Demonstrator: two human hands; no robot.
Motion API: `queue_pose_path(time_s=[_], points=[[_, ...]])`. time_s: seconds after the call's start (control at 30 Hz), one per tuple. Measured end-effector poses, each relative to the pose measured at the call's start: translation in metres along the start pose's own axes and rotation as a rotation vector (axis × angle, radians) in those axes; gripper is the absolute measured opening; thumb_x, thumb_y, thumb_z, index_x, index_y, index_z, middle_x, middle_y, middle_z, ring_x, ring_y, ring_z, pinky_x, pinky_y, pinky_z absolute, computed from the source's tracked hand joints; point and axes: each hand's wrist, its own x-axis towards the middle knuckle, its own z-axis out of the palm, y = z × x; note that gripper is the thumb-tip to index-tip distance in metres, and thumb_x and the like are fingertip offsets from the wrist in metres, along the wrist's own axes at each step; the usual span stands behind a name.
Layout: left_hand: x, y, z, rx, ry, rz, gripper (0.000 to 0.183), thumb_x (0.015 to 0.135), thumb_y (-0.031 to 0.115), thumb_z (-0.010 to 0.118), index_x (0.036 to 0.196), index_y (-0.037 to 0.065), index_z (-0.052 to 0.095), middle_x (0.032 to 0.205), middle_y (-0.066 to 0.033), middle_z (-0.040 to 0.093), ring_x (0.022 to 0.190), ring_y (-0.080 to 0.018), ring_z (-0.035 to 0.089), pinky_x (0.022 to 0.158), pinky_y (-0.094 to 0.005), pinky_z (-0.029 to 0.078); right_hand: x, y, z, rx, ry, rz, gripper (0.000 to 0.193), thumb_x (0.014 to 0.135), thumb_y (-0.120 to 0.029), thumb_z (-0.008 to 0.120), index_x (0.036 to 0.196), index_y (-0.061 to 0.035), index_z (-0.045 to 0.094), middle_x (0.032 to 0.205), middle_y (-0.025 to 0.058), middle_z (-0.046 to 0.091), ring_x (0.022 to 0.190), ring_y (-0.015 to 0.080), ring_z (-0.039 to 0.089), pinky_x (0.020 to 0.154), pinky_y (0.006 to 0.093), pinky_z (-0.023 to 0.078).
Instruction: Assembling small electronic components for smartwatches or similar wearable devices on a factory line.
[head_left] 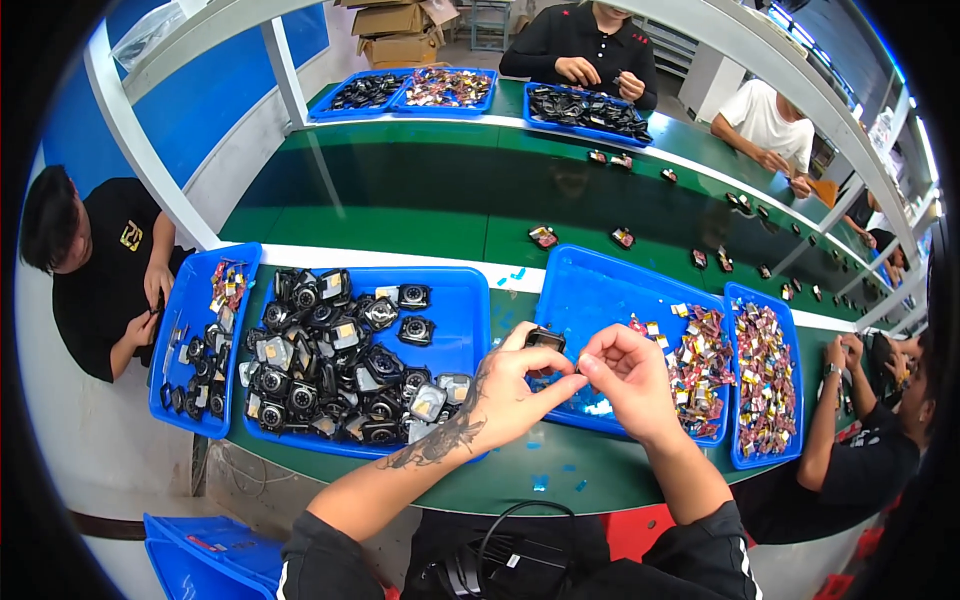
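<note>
My left hand [525,375] is closed around a black watch case [546,339], which shows above its fingers. The thumb and forefinger of my right hand [630,382] pinch together close to my left fingertips; whatever they hold is too small to make out. Both hands are over the left part of a blue tray [590,270] that has a heap of small red, yellow and silver parts [700,365] on its right side. To the left, another blue tray [455,290] carries a pile of black watch cases [335,345], some with pale inner faces showing.
Narrower blue trays stand at the far left [165,385] and right [745,455]. Small assemblies [623,237] dot the green belt [400,190]. Blue film scraps [540,482] lie on the near edge. Several co-workers sit around the line. White frame posts [150,150] rise at left.
</note>
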Motion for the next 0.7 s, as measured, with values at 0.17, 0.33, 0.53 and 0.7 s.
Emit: queue_pose_path(time_s=[0.17, 0.33, 0.53, 0.7], points=[[-0.002, -0.004, 0.001, -0.038, 0.004, -0.01, 0.012, 0.079, 0.01, 0.077, 0.088, 0.005, 0.073, 0.1, -0.0087, 0.059, 0.09, -0.0165, 0.059, 0.076, -0.0282, 0.049, 0.004, 0.009, 0.001, -0.305, 0.1, -0.223, 0.009, 0.083, -0.001, 0.071, 0.088, -0.0003, 0.063, 0.091, 0.0059, 0.06, 0.075, 0.01, 0.059, 0.064, 0.0231, 0.049], [-0.001, -0.01, 0.001, -0.214, 0.007, -0.024, 0.015, 0.081, 0.012, 0.075, 0.092, 0.002, 0.073, 0.098, -0.0109, 0.06, 0.085, -0.0187, 0.064, 0.072, -0.0268, 0.051, -0.002, 0.008, 0.013, -0.661, 0.22, -0.507, 0.012, 0.078, 0.004, 0.072, 0.084, 0.0001, 0.063, 0.088, 0.0104, 0.06, 0.069, 0.0151, 0.059, 0.057, 0.0256, 0.048], [0.001, -0.01, -0.004, -0.251, 0.002, -0.153, 0.014, 0.083, 0.004, 0.073, 0.095, -0.002, 0.071, 0.101, -0.0086, 0.062, 0.089, -0.0129, 0.062, 0.079, -0.024, 0.051, -0.01, 0.005, 0.003, -0.793, 0.17, -0.598, 0.013, 0.08, 0.004, 0.07, 0.089, -0.0011, 0.063, 0.089, 0.0139, 0.062, 0.07, 0.0205, 0.062, 0.059, 0.0297, 0.051], [0.002, -0.012, -0.002, -0.56, -0.026, -0.268, 0.012, 0.087, 0.003, 0.069, 0.097, -0.004, 0.068, 0.098, -0.0062, 0.065, 0.086, -0.0104, 0.063, 0.076, -0.0226, 0.051, -0.002, 0.008, -0.017, -0.951, 0.036, -0.24, 0.02, 0.087, -0.004, 0.067, 0.107, -0.0025, 0.068, 0.101, 0.0126, 0.066, 0.077, 0.0176, 0.064, 0.068, 0.0274, 0.052]])
